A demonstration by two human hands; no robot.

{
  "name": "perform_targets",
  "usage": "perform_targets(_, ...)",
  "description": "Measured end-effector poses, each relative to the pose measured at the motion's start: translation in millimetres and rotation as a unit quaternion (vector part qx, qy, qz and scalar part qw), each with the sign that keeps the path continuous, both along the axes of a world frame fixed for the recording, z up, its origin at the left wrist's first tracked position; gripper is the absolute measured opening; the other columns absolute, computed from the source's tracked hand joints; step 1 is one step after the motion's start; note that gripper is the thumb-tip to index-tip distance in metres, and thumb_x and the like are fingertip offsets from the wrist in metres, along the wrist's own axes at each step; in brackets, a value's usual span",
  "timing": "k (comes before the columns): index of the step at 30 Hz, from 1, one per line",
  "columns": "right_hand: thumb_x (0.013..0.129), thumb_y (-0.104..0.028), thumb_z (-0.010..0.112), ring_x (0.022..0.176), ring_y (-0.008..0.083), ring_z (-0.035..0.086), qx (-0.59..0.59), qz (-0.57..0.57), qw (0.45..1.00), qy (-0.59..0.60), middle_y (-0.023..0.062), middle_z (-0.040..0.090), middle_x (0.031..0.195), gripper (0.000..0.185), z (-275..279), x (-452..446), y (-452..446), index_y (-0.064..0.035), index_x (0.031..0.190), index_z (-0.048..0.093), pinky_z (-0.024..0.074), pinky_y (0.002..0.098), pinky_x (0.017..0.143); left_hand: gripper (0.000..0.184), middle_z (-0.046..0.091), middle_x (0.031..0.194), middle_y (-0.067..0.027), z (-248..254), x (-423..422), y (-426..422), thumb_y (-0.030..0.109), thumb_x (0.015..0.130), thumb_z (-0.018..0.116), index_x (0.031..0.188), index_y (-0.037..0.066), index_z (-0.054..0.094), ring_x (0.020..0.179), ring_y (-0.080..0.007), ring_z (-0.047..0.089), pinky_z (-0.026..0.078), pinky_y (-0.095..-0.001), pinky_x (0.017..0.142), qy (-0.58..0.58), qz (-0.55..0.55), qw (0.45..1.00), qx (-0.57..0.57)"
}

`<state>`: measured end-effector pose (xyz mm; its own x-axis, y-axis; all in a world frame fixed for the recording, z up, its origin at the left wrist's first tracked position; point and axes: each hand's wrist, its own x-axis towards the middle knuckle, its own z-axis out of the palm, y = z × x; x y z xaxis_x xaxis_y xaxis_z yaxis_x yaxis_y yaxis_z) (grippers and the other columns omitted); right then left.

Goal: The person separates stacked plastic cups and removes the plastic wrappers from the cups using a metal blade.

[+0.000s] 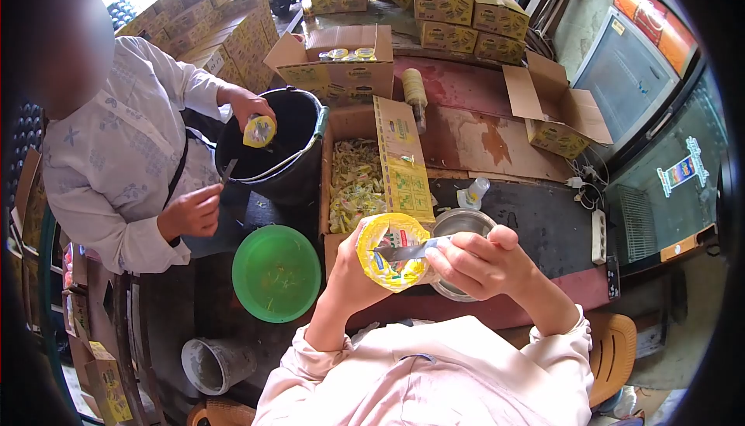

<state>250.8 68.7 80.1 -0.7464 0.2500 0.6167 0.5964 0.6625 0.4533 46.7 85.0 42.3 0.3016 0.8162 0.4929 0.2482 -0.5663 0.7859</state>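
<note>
1. Left hand [351, 271] wraps the cup [393, 275], held up beside the bowl [464, 217].
2. Right hand [475, 263] pinches the knife [413, 251], blade across the cup's top; cutting seems unfinished.
3. Scraps [356, 180] heaped nearby suggest earlier cups done; more cups [348, 55] sit boxed.

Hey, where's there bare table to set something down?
Black tabletop between the metal bowl and white power strip has a bare patch; so does the red tabletop between the cup stack and the open carton on the right. It's crowded around the black bucket, green basin and box of scraps.
</note>
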Motion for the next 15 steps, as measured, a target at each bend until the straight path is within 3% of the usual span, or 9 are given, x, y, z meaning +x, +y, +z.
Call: perform_targets(15, 0.071, -0.022, 0.06, 0.073, 0.0039, 0.053, -0.001, 0.008, 1.0, -0.004, -0.0087, 0.053, 0.073, 0.011, 2, 2, -2, -0.0169, 0.08, 0.062, 0.0214, 0.0297, 0.068, 0.046, 0.06, 0.09, -0.0106, 12, 2, 0, 0.017, 0.06, 0.08, 0.096, 0.002, 0.058, 0.078, -0.0245, 0.062, 0.05, -0.0312, 0.069, -0.005, -0.019, 1.0, -0.025)
